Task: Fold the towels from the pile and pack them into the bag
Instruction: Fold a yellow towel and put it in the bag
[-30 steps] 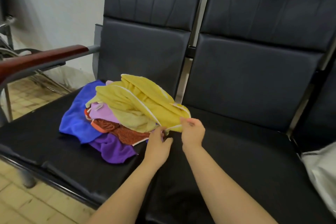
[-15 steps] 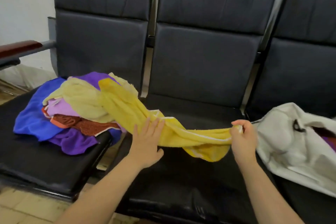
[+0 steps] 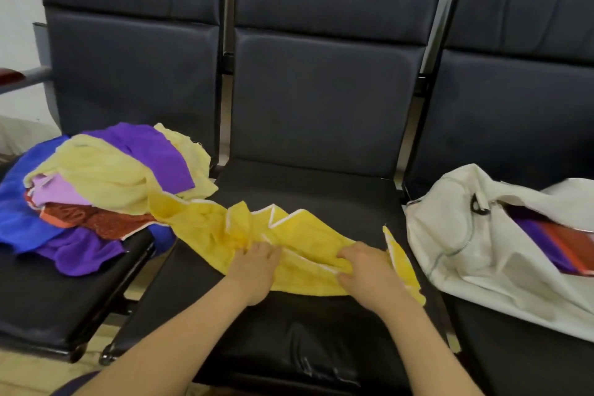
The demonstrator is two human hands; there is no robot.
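Black bench seats with a towel pile, yellow towel and white bag.

The towel pile lies on the left seat, at the frame's left. A loose towel trails from the pile's lower right across the gap onto the middle seat, at centre. The left hand and right hand lie on it. At the right edge, the bag lies on the right seat, with folded towels inside.
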